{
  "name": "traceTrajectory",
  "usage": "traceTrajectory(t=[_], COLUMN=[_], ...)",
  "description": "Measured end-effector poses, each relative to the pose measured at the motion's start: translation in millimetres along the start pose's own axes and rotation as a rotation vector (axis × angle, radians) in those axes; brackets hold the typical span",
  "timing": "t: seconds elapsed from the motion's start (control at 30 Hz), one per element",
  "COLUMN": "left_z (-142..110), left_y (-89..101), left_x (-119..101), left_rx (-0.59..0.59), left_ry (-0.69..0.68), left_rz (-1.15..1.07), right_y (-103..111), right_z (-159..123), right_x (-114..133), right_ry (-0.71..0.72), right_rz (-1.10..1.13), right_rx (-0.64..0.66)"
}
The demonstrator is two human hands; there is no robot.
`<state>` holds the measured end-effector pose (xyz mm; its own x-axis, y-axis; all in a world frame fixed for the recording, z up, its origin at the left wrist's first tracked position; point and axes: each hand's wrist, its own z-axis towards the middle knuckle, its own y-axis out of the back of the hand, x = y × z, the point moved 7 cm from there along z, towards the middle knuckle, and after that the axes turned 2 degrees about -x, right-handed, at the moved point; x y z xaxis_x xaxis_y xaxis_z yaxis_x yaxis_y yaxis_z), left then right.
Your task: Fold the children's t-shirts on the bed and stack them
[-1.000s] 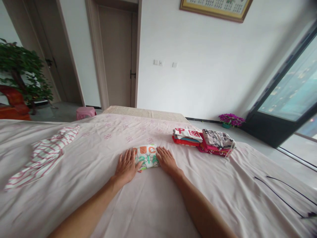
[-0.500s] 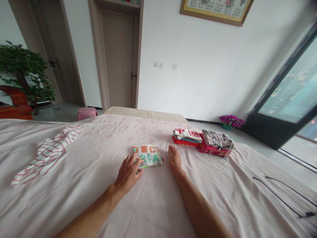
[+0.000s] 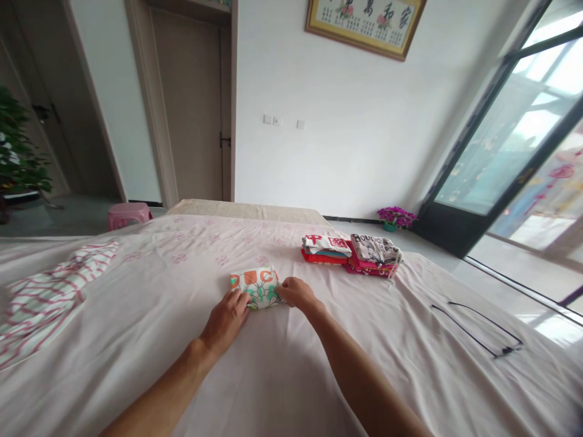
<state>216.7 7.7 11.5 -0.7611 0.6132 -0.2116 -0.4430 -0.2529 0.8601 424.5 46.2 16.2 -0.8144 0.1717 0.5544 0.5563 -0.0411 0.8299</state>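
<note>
Carefully, I'd steady the folded white cloth with orange and green print (image 3: pixel 255 282), lying on the pale pink floral sheet (image 3: pixel 282 376), evenly from both sides: the right hand (image 3: pixel 298 293) pinches its right edge; the left hand (image 3: pixel 226 318) curls at its near-left corner, whether gripping I can't tell. Light, level tension should keep layers square.
</note>
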Motion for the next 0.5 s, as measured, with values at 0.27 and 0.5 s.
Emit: traceTrajectory(t=[0.27, 0.5], left_z=[-1, -2], left_y=[4.3, 5.8], left_x=[4, 2], left_rx=[-0.026, -0.048], left_ry=[0.065, 0.089], left_rz=[-0.088, -0.147], right_y=[-29, -49], right_z=[-2, -16], right_x=[14, 26], right_ry=[-0.255, -0.415], right_rz=[0.816, 1.375], right_rx=[0.113, 0.177])
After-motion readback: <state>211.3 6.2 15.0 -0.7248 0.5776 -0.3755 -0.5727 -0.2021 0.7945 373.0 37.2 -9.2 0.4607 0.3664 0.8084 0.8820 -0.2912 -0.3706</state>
